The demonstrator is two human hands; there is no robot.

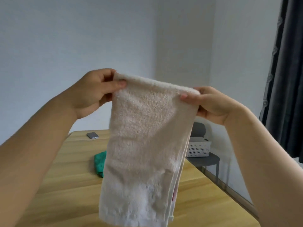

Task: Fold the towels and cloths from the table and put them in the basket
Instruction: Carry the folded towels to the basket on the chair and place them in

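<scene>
A beige towel hangs doubled over in the air above the wooden table. My left hand pinches its top left corner and my right hand pinches its top right corner, thumbs toward me. The towel's lower end hangs close to the table's near edge. A green cloth lies on the table behind the towel, partly hidden by it. The white perforated basket stands on a grey stool beyond the table's right side.
A grey stool holds the basket, with a grey chair back behind it. A phone with a white cable lies at the table's far end. A dark curtain hangs at the right.
</scene>
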